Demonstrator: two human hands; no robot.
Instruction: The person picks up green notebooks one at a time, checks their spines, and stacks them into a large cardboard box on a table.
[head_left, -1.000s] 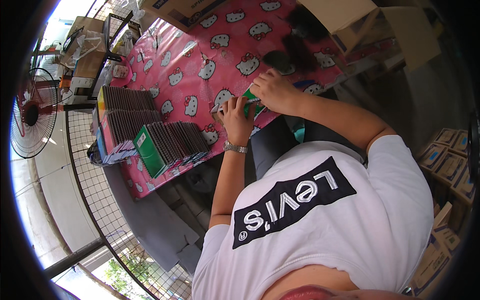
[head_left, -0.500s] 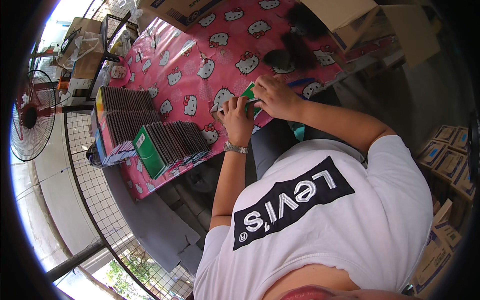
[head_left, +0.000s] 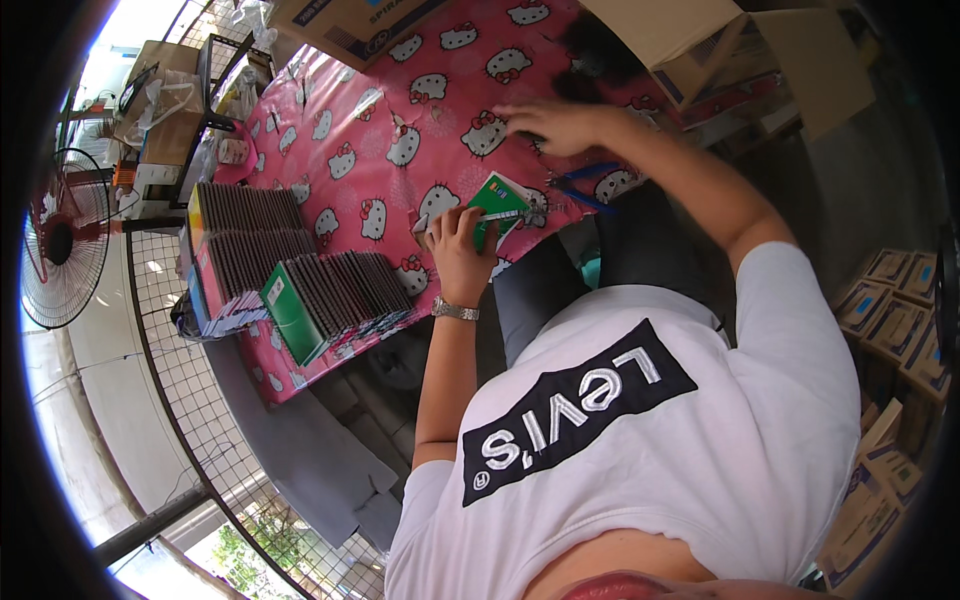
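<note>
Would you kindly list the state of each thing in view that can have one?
Left hand: closed around the green booklet, with a pen.
Green booklet: shut, held tilted over the table.
Right hand: fingers spread, flat on the pink tablecloth.
Rows of booklets: standing on edge, packed together.
Fan: whether it is running cannot be told.
Cardboard box: open.

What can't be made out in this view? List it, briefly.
All in the head view:
1. The near part of the green booklet is covered by the left hand holding it.
2. The dark heap beyond the right hand is too shadowed to identify.
3. The blue-handled tool is partly hidden by the right forearm.
4. The cardboard box is cut off by the top edge.
</note>
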